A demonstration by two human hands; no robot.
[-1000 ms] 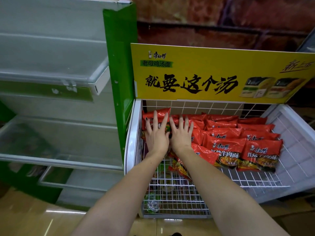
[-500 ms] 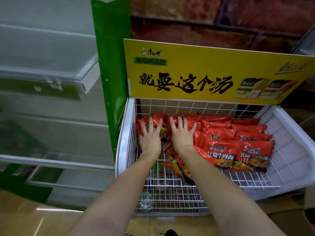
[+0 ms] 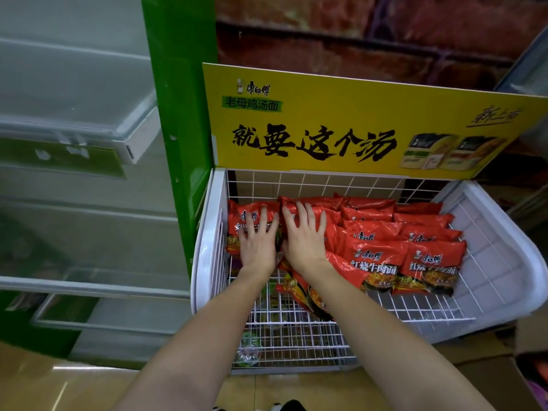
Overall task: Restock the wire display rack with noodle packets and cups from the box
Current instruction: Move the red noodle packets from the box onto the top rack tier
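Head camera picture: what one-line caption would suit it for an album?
Both hands press flat on red noodle packets in a white wire rack.

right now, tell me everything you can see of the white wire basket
The white wire basket is an open-topped tray of thin white grid wire with broad, smooth white side rims. It tilts down toward the viewer under a yellow sign and beside a green panel. Red noodle packets lie in overlapping rows across its rear and middle; the front grid is bare. The left hand and right hand press flat on the leftmost packets.
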